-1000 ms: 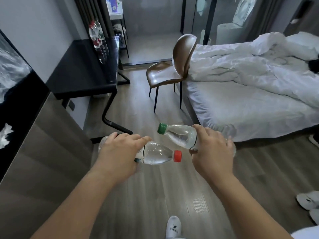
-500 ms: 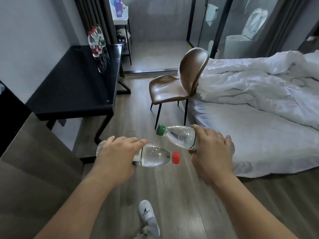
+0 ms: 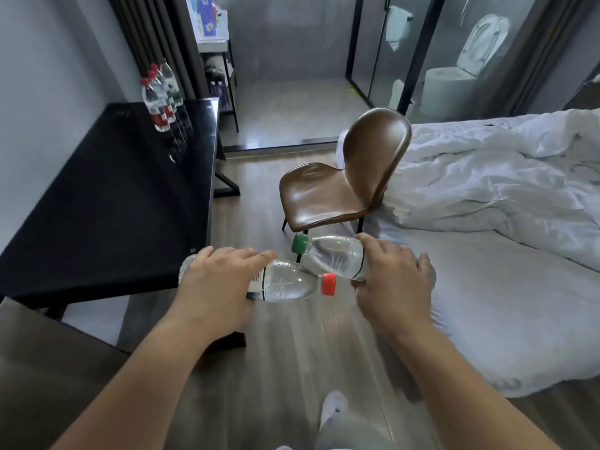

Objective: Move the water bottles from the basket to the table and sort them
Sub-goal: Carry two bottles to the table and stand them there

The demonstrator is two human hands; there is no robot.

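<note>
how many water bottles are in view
6 at least: red-capped bottle in the left hand, green-capped bottle in the right hand, four clustered bottles on the table, far end; more may be hidden.

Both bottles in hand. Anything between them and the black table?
Nothing visible. The left hand grips the red-capped clear plastic bottle, the right hand the green-capped one, beside the near corner of the glossy black table. Standing bottles cluster only at its far end; the brown leather chair sits off right.

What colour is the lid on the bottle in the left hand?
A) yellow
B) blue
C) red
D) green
C: the left hand grips the red-capped bottle; the green-capped bottle is in the right hand.
</note>
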